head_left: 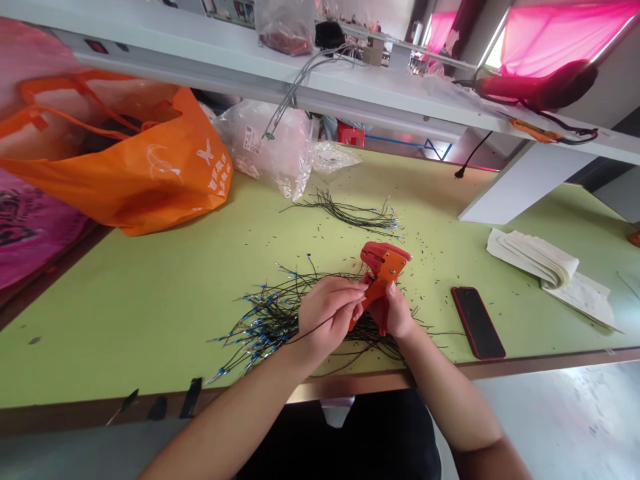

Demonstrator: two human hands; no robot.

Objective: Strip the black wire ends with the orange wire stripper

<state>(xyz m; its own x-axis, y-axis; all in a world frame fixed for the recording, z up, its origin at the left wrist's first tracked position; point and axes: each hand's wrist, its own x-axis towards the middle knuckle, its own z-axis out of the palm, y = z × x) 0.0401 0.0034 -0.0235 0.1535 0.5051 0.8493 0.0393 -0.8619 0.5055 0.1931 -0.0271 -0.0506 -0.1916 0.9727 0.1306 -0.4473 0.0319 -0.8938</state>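
Note:
My right hand (pixel 395 313) is wrapped round the handles of a red and orange wire stripper (pixel 387 267), its head tilted up and away from me. Pinched in the fingers of my left hand (pixel 327 313) is a thin black wire (pixel 317 328), whose tip is close to the tool; I cannot tell whether it sits between the jaws. Under both hands spreads a large pile of black wires (pixel 270 313), many with blue pieces and bare silvery ends pointing left. Farther back on the table lies a smaller bundle of similar wires (pixel 350 213).
Small black scraps are scattered on the yellow-green table (pixel 175 300). On the right lie a phone (pixel 479 323) and folded papers (pixel 540 260). An orange bag (pixel 185 160) and clear plastic bags (pixel 270 140) stand back left. A white shelf (pixel 200 53) spans the back.

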